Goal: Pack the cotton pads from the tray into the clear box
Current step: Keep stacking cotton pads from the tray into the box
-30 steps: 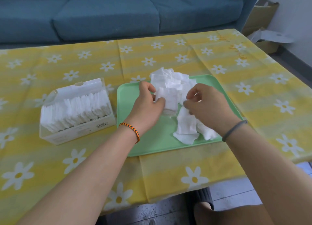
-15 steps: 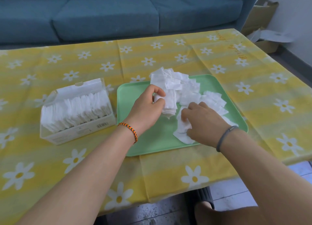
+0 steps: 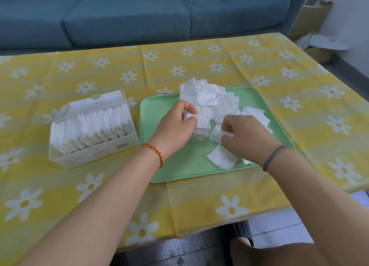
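Observation:
A green tray (image 3: pixel 185 166) lies on the table in front of me with a loose heap of white square cotton pads (image 3: pixel 209 98) on its far half. My left hand (image 3: pixel 175 126) grips a small stack of pads (image 3: pixel 201 124) upright on the tray. My right hand (image 3: pixel 245 136) is beside it and pinches a single pad (image 3: pixel 216 133) near the stack. One more pad (image 3: pixel 222 158) lies flat on the tray's near part. The clear box (image 3: pixel 93 154) stands left of the tray, open, with a row of pads standing in it.
A yellow tablecloth with white daisies (image 3: pixel 299 98) covers the table. A blue sofa (image 3: pixel 127 16) runs along the far side. Cardboard boxes (image 3: pixel 311 26) sit on the floor at the right. My foot in a dark slipper (image 3: pixel 239 239) shows under the near table edge.
My right hand dropped from the stack to the pads on the tray's near side, then drew back toward the stack with one pad. My left hand stayed in place holding the stack.

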`<state>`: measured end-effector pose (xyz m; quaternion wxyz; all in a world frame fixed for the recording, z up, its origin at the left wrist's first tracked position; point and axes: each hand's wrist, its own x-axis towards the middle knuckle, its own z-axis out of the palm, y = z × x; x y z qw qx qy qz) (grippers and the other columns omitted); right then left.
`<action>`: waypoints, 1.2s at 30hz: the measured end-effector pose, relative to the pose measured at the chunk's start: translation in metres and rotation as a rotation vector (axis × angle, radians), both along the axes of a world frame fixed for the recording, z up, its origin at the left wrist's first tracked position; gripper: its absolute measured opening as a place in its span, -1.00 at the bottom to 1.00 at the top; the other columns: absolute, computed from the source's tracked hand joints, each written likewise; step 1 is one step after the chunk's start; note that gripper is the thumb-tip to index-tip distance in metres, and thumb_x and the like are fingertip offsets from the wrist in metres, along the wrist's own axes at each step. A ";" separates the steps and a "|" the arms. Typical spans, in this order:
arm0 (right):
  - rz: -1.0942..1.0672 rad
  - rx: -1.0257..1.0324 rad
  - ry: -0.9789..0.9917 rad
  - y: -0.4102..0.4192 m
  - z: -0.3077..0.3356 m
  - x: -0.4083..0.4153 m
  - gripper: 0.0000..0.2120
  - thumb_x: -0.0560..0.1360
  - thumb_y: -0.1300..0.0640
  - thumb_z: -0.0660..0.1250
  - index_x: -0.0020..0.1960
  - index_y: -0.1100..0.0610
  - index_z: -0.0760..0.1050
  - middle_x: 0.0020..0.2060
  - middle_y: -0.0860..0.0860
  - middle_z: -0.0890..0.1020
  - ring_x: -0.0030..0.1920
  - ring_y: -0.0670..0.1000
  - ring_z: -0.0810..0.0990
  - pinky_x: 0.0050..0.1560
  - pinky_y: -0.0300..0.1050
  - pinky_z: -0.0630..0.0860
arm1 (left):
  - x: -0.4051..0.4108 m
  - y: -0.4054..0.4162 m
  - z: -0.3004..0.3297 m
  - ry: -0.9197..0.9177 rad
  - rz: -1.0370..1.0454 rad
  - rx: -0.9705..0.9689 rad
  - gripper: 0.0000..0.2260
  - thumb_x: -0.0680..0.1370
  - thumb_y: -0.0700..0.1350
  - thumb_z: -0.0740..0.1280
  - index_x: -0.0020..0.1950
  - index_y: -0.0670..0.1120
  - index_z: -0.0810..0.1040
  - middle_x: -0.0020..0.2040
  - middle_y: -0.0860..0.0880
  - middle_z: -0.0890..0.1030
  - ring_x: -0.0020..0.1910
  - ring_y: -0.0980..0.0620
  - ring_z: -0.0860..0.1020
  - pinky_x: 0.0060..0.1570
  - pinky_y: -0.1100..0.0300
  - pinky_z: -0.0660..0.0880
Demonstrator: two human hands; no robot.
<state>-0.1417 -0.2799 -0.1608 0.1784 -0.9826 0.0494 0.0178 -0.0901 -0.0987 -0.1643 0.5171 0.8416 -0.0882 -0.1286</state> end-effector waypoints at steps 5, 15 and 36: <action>-0.390 0.816 -0.017 -0.006 0.027 0.004 -0.88 0.45 0.30 0.36 -0.03 0.17 0.53 -0.23 0.09 0.62 -0.22 0.08 0.60 -0.14 -0.09 0.61 | 0.000 0.000 0.000 0.003 0.010 0.018 -0.84 0.59 -0.17 0.24 0.11 0.05 0.48 -0.07 -0.09 0.52 -0.36 0.01 0.38 -0.42 0.21 0.33; -0.329 1.510 0.333 0.008 0.039 0.001 -0.78 0.52 0.25 0.34 0.14 0.28 0.59 -0.07 0.16 0.66 -0.12 0.10 0.61 -0.06 -0.09 0.60 | -0.003 -0.005 0.013 0.085 0.012 -0.112 -0.76 0.57 0.09 0.17 -0.06 0.01 0.57 -0.17 0.12 0.56 -0.10 0.00 0.51 -0.03 0.04 0.44; -0.460 1.085 -0.045 0.037 0.035 0.011 -0.89 0.48 0.40 0.35 0.01 0.35 0.52 -0.22 0.22 0.66 -0.34 0.15 0.69 -0.16 -0.02 0.69 | -0.003 -0.003 0.006 0.030 0.019 -0.102 -0.91 0.57 -0.04 0.35 0.05 0.04 0.50 -0.04 0.02 0.63 -0.18 0.06 0.54 -0.27 0.20 0.36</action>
